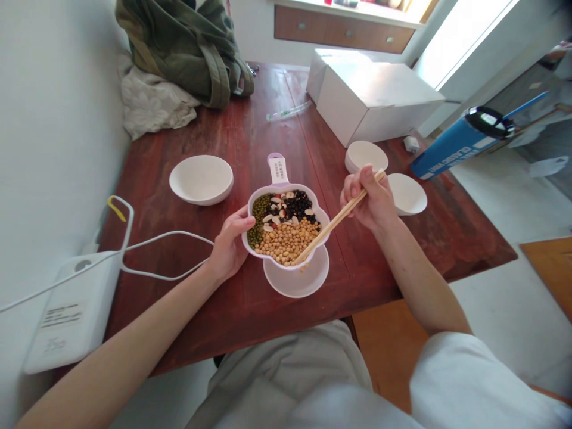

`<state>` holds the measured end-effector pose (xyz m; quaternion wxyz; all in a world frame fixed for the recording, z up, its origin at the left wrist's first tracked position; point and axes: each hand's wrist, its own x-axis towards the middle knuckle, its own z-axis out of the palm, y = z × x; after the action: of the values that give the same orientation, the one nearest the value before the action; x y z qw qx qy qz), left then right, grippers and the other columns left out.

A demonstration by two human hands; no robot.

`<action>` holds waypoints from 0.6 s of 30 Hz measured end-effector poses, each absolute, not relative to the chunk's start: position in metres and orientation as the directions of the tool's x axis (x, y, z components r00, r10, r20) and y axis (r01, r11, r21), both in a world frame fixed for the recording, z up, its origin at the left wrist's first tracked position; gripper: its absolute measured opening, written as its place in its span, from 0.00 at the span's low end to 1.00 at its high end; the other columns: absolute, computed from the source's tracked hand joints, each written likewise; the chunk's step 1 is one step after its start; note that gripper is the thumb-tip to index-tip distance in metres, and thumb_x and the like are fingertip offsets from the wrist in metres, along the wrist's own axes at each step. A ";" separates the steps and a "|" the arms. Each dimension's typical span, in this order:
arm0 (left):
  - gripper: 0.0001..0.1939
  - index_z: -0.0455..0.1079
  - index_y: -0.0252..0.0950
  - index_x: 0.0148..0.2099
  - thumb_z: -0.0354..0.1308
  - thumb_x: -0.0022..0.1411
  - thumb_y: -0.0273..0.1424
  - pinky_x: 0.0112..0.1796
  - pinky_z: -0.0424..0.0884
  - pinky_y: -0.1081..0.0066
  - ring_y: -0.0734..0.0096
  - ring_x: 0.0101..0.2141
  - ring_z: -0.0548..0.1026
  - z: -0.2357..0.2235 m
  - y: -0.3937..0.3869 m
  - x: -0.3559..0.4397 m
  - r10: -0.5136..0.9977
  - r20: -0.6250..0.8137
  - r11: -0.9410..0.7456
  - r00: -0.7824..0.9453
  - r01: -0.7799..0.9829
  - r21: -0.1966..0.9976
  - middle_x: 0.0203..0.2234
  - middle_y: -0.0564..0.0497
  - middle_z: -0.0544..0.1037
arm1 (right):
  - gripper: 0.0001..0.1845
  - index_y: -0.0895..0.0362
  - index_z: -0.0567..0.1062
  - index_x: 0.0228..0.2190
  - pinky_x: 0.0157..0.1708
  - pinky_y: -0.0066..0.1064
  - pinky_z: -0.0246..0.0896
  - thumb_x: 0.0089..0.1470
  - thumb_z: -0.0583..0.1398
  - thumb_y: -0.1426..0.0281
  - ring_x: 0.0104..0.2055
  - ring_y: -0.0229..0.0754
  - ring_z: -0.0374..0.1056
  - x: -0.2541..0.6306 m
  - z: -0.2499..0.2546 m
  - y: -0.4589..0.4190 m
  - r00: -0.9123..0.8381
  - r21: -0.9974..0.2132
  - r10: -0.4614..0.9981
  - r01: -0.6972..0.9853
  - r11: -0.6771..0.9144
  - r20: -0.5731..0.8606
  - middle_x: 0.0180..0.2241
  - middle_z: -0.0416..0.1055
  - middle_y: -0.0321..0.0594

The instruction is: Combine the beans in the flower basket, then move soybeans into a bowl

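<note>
My left hand [232, 241] is closed on the left rim of a white scalloped bowl [328, 221] with a short labelled handle. Yellow soybeans [286, 241], green mung beans [260, 215], black beans [300, 205] and pale peanut-like pieces [279, 210] lie in it in patches. My right hand [369, 196] grips a pair of wooden chopsticks [342, 215]. Their tips rest among the soybeans at the bowl's near right edge. Below the scalloped bowl is a small white bowl [297, 283], partly hidden by it; a few yellow bits show near its upper rim.
Another white bowl [201, 180] sits at left. Two more, a far bowl [366, 156] and a near bowl [407, 195], stand by my right hand. Behind are a white box [361, 98], a blue cup [462, 143] and a green bag [187, 50]. A white cable [165, 235] crosses the left side.
</note>
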<state>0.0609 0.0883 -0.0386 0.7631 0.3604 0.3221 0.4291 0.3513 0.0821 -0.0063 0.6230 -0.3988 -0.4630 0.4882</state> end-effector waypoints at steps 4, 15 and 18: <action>0.26 0.82 0.33 0.55 0.71 0.56 0.40 0.56 0.82 0.48 0.37 0.56 0.85 -0.039 0.088 0.061 0.883 -0.188 0.380 0.429 -0.420 0.824 0.49 0.41 0.89 | 0.37 0.55 0.70 0.17 0.10 0.23 0.57 0.54 0.73 0.39 0.14 0.33 0.64 0.352 -0.006 0.085 0.142 -0.940 0.967 -0.243 0.240 0.211 0.16 0.64 0.30; 0.25 0.82 0.33 0.54 0.72 0.56 0.40 0.57 0.82 0.48 0.38 0.55 0.85 -0.040 0.089 0.060 0.882 -0.178 0.377 0.436 -0.428 0.821 0.49 0.41 0.89 | 0.37 0.54 0.72 0.16 0.09 0.27 0.57 0.55 0.73 0.39 0.14 0.35 0.63 0.344 -0.004 0.074 0.089 -0.925 0.951 -0.220 0.310 0.297 0.16 0.65 0.33; 0.25 0.82 0.33 0.53 0.72 0.56 0.40 0.56 0.82 0.49 0.38 0.55 0.85 -0.040 0.089 0.060 0.885 -0.183 0.376 0.427 -0.428 0.821 0.49 0.41 0.89 | 0.40 0.53 0.69 0.15 0.08 0.27 0.54 0.53 0.71 0.34 0.13 0.35 0.62 0.344 -0.002 0.076 0.142 -0.931 0.950 -0.206 0.303 0.277 0.15 0.62 0.32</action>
<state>0.0602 0.0889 -0.0402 0.7655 0.3573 0.3198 0.4292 0.3436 0.0759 -0.0022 0.6488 -0.3874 -0.4800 0.4457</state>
